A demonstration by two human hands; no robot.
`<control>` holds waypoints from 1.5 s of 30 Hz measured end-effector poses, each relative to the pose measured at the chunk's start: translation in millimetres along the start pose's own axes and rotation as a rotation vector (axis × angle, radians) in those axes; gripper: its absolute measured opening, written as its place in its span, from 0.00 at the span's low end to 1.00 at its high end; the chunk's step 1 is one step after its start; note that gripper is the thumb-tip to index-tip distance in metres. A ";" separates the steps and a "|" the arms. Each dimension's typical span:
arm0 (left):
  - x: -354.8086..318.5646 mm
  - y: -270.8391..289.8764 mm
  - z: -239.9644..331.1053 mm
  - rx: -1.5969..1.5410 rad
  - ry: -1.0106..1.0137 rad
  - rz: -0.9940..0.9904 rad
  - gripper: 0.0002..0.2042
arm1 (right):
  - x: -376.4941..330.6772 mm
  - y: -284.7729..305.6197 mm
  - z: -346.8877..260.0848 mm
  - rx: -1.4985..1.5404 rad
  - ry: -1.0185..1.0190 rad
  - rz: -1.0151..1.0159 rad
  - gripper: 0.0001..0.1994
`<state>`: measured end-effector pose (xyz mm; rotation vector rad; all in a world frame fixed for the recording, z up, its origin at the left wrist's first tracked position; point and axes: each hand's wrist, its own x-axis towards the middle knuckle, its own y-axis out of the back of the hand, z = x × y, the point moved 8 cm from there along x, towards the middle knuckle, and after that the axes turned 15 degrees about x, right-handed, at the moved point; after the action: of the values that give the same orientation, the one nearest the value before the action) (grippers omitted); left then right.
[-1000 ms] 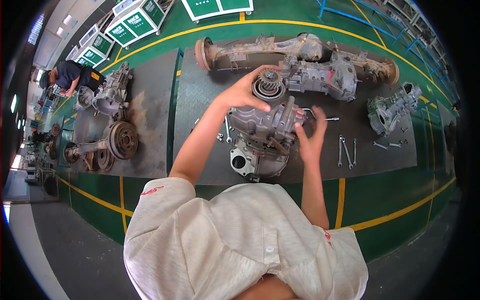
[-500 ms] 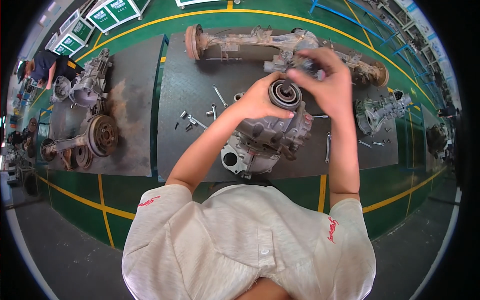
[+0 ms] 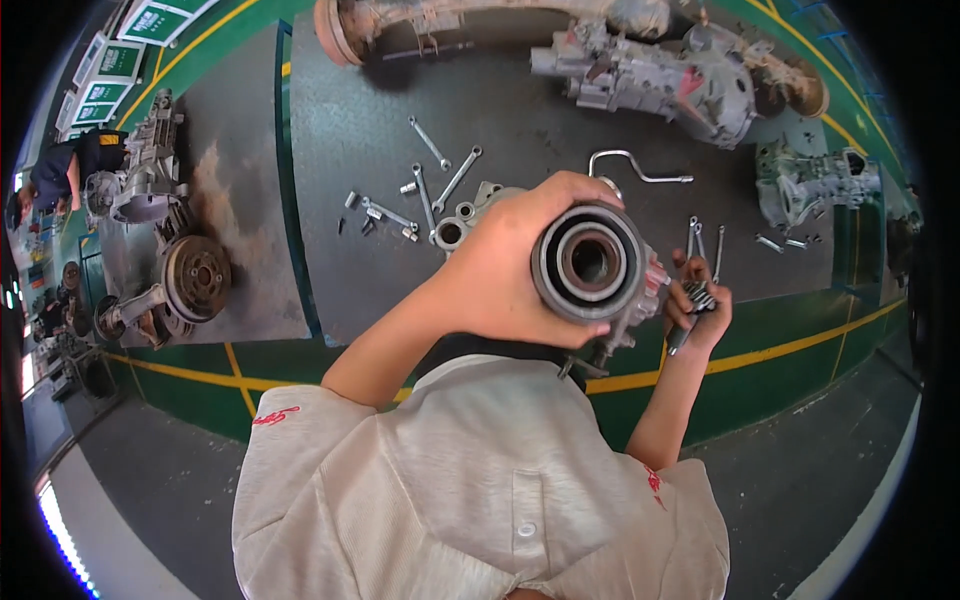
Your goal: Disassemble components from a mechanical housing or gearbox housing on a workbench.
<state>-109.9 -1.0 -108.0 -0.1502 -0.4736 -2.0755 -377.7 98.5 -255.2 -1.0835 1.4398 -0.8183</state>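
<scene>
My left hand (image 3: 505, 265) grips a round black and silver bearing-like ring (image 3: 590, 262), raised close to the camera with its bore facing me. My right hand (image 3: 698, 300) holds a small toothed gear shaft (image 3: 694, 300) just to the right of it. Below both hands sits a grey cast transmission housing (image 3: 470, 215), mostly hidden behind the ring and my left hand.
Several wrenches (image 3: 440, 175) and small bolts lie on the dark mat (image 3: 340, 200), with a bent metal bar (image 3: 635, 165). A long axle assembly (image 3: 640, 70) and another gearbox (image 3: 815, 180) sit farther off. At left are a brake drum (image 3: 195, 275), an engine part (image 3: 145, 170) and a crouching person (image 3: 60, 175).
My left hand has lifted the ring off the housing toward the camera. My right hand has left the ring and dropped to the right, now holding the gear shaft.
</scene>
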 end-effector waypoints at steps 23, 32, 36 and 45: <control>4.0 -0.4 -10.0 -0.148 0.091 -0.014 0.37 | -38.2 13.8 45.0 -0.813 -0.015 -0.008 0.36; -9.8 1.7 -22.2 -0.128 0.085 -0.022 0.37 | -44.2 10.1 44.6 -0.924 0.064 0.244 0.55; -12.1 -2.1 -23.7 -0.162 0.045 0.003 0.39 | -36.5 10.5 39.1 -0.997 0.004 0.232 0.56; -15.2 -2.5 -20.0 -0.124 -0.015 0.138 0.38 | -38.4 3.3 33.0 -1.122 0.134 0.204 0.69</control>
<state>-102.3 4.4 -131.5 -0.2650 -0.3345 -1.9694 -346.6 138.3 -249.9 -1.6515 2.1454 0.1564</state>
